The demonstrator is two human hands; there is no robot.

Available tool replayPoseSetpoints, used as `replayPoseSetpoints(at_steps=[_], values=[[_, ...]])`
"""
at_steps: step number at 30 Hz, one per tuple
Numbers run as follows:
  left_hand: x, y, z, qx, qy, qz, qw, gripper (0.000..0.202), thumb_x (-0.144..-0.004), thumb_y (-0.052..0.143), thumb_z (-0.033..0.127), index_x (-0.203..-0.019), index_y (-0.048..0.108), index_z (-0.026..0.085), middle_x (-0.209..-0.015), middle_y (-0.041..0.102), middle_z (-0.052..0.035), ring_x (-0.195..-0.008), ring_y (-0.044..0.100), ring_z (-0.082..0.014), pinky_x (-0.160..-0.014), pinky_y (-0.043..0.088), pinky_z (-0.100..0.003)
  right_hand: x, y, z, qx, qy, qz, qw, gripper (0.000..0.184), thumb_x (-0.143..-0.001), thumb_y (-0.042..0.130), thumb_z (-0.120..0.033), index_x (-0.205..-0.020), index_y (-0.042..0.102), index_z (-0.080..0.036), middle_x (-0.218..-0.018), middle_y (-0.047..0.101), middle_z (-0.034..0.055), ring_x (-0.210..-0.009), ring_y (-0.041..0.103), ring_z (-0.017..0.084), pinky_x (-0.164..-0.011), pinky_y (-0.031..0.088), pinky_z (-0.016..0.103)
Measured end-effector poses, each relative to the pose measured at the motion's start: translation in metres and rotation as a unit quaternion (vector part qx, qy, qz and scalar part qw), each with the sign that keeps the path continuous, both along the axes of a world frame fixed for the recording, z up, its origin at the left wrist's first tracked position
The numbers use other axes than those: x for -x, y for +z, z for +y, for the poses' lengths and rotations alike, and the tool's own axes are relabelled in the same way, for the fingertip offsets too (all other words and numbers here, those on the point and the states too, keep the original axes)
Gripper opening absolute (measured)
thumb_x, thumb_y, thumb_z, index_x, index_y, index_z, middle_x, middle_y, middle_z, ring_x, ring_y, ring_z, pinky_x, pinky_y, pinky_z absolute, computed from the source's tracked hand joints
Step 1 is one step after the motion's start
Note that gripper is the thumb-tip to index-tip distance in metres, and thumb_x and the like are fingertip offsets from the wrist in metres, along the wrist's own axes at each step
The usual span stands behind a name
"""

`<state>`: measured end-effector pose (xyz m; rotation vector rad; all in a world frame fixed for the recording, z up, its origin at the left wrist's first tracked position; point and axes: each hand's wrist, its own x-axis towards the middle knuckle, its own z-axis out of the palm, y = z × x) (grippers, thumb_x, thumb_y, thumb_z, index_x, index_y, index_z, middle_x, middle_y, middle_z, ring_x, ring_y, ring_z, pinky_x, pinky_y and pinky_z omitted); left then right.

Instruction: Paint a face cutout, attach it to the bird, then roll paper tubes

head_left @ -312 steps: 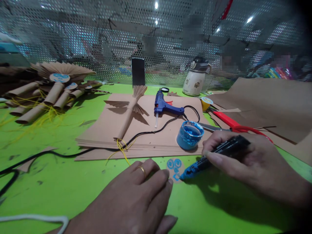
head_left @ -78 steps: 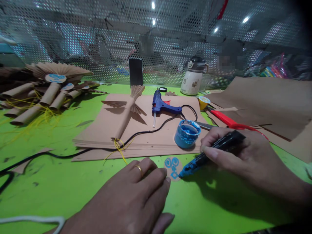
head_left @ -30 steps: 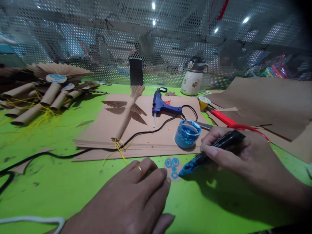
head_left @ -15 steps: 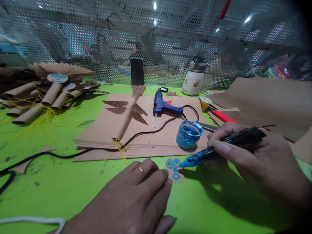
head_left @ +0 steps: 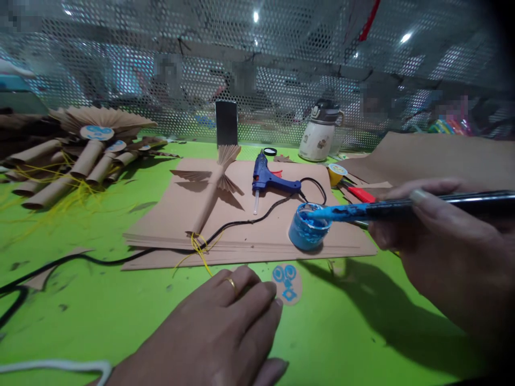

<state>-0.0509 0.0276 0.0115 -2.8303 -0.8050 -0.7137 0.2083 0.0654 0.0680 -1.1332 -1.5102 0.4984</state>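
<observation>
Closed in a pinch on a black-handled brush [head_left: 386,209]: the right hand [head_left: 442,252]. Long axis of the brush nearly level, running left from the fingers, blue-coated tip just over the rim of the open blue paint pot [head_left: 308,236]. Cannot tell whether dipped in the paint or hovering just above it.

Flat and palm down on the green table [head_left: 100,300], the left hand [head_left: 217,332], fingers loosely together, gripping nothing, 1 ring on 1 finger. Just off its fingertips to the right, touching or nearly so, a small brown paper disc [head_left: 288,283] painted with 2 blue rings and a blue mark below. Disc between the 2 hands, nearer the left. From the brush tip, toward the body and slightly left, with the pot just beyond it on the near edge of a stack of brown paper sheets [head_left: 261,241].

Farther out beyond both hands: a folded paper bird [head_left: 213,185], a blue glue gun [head_left: 267,179], red scissors [head_left: 362,194] just past the right hand's fingers, a small yellow pot [head_left: 337,172], a white bottle [head_left: 319,136]. Well off to the left of the left hand, a heap of paper rolls [head_left: 72,171] with yellow strands.
</observation>
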Motion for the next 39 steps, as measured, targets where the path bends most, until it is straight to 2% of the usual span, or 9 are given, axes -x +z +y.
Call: replayPoseSetpoints(at_steps=[3,5,10,18,24,27,29,33,39], values=[[-0.001,0.004,-0.004,0.008,0.012,0.008,1.0,0.022,-0.089,0.052,0.03,-0.103,0.062,0.017,-0.091,0.066,-0.0085,-0.088,0.057,-0.023,-0.077,0.05,-0.036,0.005,0.0,0.002,-0.018,0.039,0.126,0.991,0.003,-0.085,0.063,-0.023,-0.082,0.062,-0.023,-0.062,0.06,0.0011,-0.056,0.059,0.016,-0.051,0.046,0.029],[-0.002,0.009,-0.006,0.022,0.03,0.019,0.999,0.021,-0.089,0.053,0.03,-0.104,0.062,0.018,-0.093,0.066,-0.0079,-0.089,0.057,-0.0233,-0.08,0.049,-0.037,0.006,-0.002,0.005,-0.022,0.051,0.135,0.989,0.003,-0.083,0.065,-0.023,-0.085,0.065,-0.021,-0.062,0.062,0.0012,-0.055,0.058,0.016,-0.05,0.047,0.028],[-0.004,0.017,-0.008,0.035,0.035,0.01,0.999,0.021,-0.089,0.051,0.03,-0.104,0.063,0.02,-0.094,0.066,-0.0072,-0.089,0.057,-0.023,-0.081,0.049,-0.036,0.001,-0.005,0.01,-0.015,0.038,0.087,0.995,0.014,-0.083,0.067,-0.031,-0.092,0.066,-0.021,-0.063,0.065,0.0016,-0.056,0.06,0.015,-0.051,0.05,0.027],[-0.001,0.021,-0.013,0.051,0.045,0.035,0.997,0.022,-0.088,0.053,0.032,-0.101,0.064,0.018,-0.101,0.067,-0.0085,-0.091,0.058,-0.0259,-0.081,0.049,-0.04,-0.003,-0.006,0.016,0.009,0.017,0.066,0.998,0.016,-0.082,0.068,-0.034,-0.081,0.064,-0.019,-0.056,0.059,-0.0015,-0.049,0.055,0.011,-0.044,0.044,0.02],[-0.003,0.021,-0.013,0.06,0.05,0.044,0.996,0.021,-0.084,0.058,0.029,-0.101,0.064,0.018,-0.102,0.067,-0.0091,-0.092,0.058,-0.0268,-0.083,0.048,-0.041,0.0,-0.004,0.02,0.021,-0.009,-0.026,0.999,0.017,-0.083,0.065,-0.033,-0.079,0.063,-0.017,-0.052,0.057,-0.0022,-0.046,0.053,0.009,-0.044,0.043,0.019],[-0.003,0.022,-0.013,0.066,0.054,0.05,0.995,0.021,-0.082,0.06,0.029,-0.099,0.064,0.018,-0.103,0.067,-0.0088,-0.092,0.058,-0.0268,-0.082,0.048,-0.041,0.001,-0.006,0.024,0.03,0.022,-0.09,0.995,0.02,-0.082,0.064,-0.036,-0.078,0.064,-0.016,-0.057,0.059,-0.0008,-0.049,0.053,0.01,-0.05,0.045,0.022],[-0.003,0.024,-0.014,0.068,0.056,0.056,0.995,0.02,-0.082,0.06,0.029,-0.098,0.063,0.019,-0.103,0.067,-0.0086,-0.091,0.058,-0.0268,-0.082,0.048,-0.041,0.003,-0.007,0.026,0.065,0.053,-0.115,0.99,0.023,-0.082,0.064,-0.038,-0.079,0.066,-0.016,-0.061,0.061,0.0008,-0.053,0.055,0.012,-0.052,0.047,0.024],[-0.004,0.027,-0.016,0.077,0.059,0.065,0.993,0.018,-0.081,0.061,0.03,-0.096,0.063,0.019,-0.102,0.067,-0.0086,-0.091,0.057,-0.0267,-0.081,0.049,-0.041,0.006,-0.011,0.032,0.138,0.097,-0.104,0.98,0.027,-0.08,0.064,-0.042,-0.085,0.065,-0.015,-0.068,0.064,0.003,-0.058,0.058,0.014,-0.053,0.048,0.026],[-0.004,0.031,-0.015,0.094,0.05,0.064,0.992,0.016,-0.085,0.057,0.029,-0.096,0.063,0.019,-0.101,0.066,-0.0077,-0.09,0.057,-0.0247,-0.083,0.048,-0.04,0.004,-0.013,0.034,0.143,0.112,-0.089,0.979,0.032,-0.077,0.069,-0.042,-0.095,0.066,-0.016,-0.077,0.066,0.005,-0.063,0.059,0.015,-0.056,0.049,0.026]])
